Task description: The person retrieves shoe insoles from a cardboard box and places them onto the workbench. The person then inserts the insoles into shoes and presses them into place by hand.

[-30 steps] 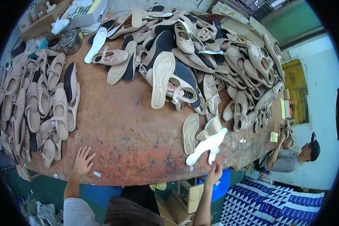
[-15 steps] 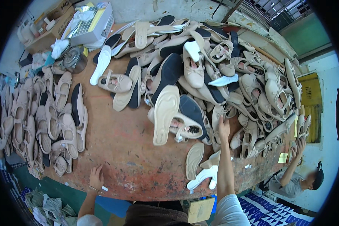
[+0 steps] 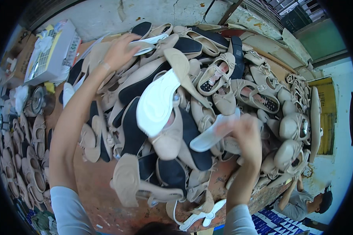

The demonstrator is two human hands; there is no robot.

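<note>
My right hand [image 3: 247, 135], somewhat blurred, pinches the end of a white insole [image 3: 207, 138] above the middle of a heap of beige shoes. At the far left of the heap is my left hand [image 3: 122, 51], fingers apart, beside another white insole [image 3: 147, 47] and some beige insoles. Between my hands, a large white insole [image 3: 155, 107] with a beige end rests slanted on a beige shoe [image 3: 167, 137]. Near me, a beige insole [image 3: 127, 172] leans on a shoe with a dark sole.
More beige shoes [image 3: 27, 156] are grouped on the left of the worn table [image 3: 100, 184]. White strips [image 3: 202, 219] lie at its near edge. A white box [image 3: 53, 53] and a metal pot [image 3: 39, 100] stand back left. Another person [image 3: 302, 201] works at the right.
My left hand has gone from the near table edge to the far left of the heap. My right hand has risen from a shoe and holds a white insole. The view has shifted closer.
</note>
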